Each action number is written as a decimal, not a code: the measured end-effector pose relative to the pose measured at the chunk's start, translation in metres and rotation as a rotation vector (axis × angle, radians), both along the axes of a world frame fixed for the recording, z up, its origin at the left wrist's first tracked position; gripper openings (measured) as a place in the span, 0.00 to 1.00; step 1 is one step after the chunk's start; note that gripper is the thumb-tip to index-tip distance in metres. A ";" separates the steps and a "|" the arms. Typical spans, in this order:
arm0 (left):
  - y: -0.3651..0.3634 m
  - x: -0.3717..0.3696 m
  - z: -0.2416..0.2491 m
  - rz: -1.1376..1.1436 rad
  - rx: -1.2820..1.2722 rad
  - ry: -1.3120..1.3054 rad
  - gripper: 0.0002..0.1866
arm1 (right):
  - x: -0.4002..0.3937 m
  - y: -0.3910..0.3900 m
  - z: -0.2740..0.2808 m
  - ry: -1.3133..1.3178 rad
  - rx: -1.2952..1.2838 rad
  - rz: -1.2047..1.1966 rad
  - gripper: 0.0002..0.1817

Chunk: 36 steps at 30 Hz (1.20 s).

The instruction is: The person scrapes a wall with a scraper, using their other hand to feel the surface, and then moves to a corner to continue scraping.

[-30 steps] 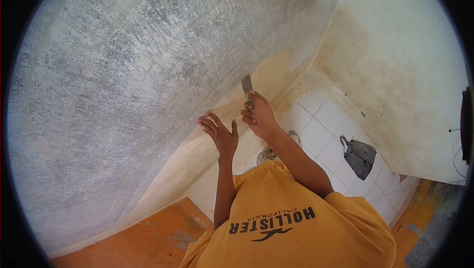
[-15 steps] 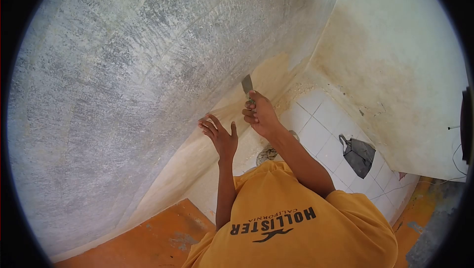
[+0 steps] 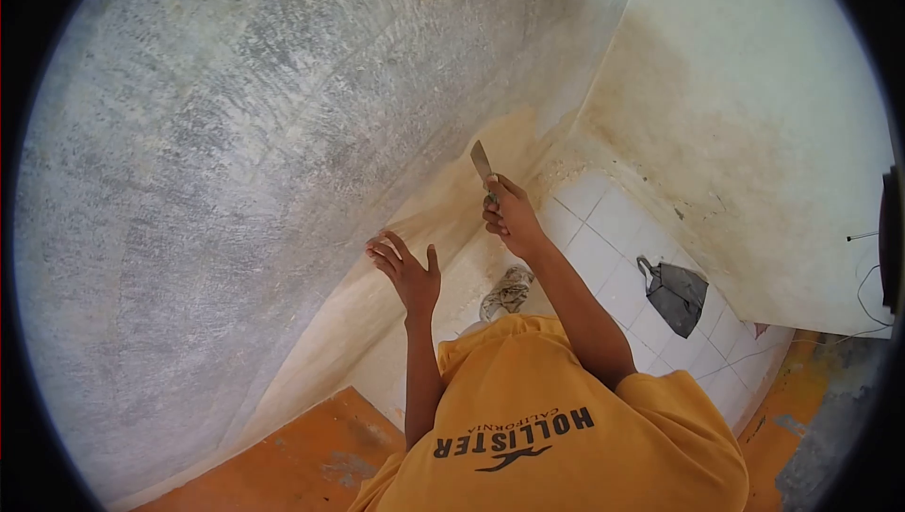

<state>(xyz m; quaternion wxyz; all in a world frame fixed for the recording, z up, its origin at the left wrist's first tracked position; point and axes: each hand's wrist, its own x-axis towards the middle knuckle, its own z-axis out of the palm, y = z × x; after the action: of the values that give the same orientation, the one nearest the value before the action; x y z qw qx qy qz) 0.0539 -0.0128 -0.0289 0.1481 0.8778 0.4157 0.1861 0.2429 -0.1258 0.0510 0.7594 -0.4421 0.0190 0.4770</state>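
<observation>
My right hand (image 3: 511, 215) is closed around the handle of a putty knife (image 3: 482, 161), its thin metal blade pointing up toward the wall. The blade is turned partly edge-on and lies in front of the tan lower part of the wall; whether it touches is not clear. Most of the handle is hidden by my fingers. My left hand (image 3: 407, 274) is open, fingers spread, close to the mottled grey wall (image 3: 255, 154). Its fingertips seem to rest on or near the surface where grey meets the tan band (image 3: 330, 333).
A second wall (image 3: 735, 107), pale with brown stains, meets the first at a corner. On the white tiled floor (image 3: 603, 267) lies a grey bag (image 3: 677, 297). An orange surface (image 3: 311, 446) is at lower left. A thin cable runs at the right.
The putty knife has turned in my right hand, so its blade looks narrower. My left hand stays spread near the wall. The view has shifted slightly, and a patterned foot covering shows more.
</observation>
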 end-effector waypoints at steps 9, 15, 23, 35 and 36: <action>-0.024 0.020 0.010 0.043 -0.026 -0.163 0.51 | 0.031 -0.082 -0.054 -0.074 -0.236 -0.166 0.22; -0.049 0.069 0.020 -0.036 -0.094 -0.313 0.48 | 0.085 -0.073 -0.039 0.106 -0.105 -0.224 0.14; -0.062 0.161 0.042 -0.121 -0.019 -0.288 0.50 | 0.146 -0.002 -0.028 0.504 0.177 -0.250 0.06; -0.073 0.209 0.041 -0.053 0.004 -0.284 0.52 | 0.181 -0.012 -0.046 0.391 0.111 -0.170 0.03; -0.073 0.213 0.040 -0.044 0.011 -0.268 0.52 | 0.185 -0.015 -0.049 0.385 0.121 -0.150 0.03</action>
<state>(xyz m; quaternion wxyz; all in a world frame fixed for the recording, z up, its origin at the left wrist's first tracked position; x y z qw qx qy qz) 0.2667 -0.0861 0.0115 0.2015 0.8547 0.3718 0.3009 0.4278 -0.1409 0.0020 0.8003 -0.2938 0.1679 0.4949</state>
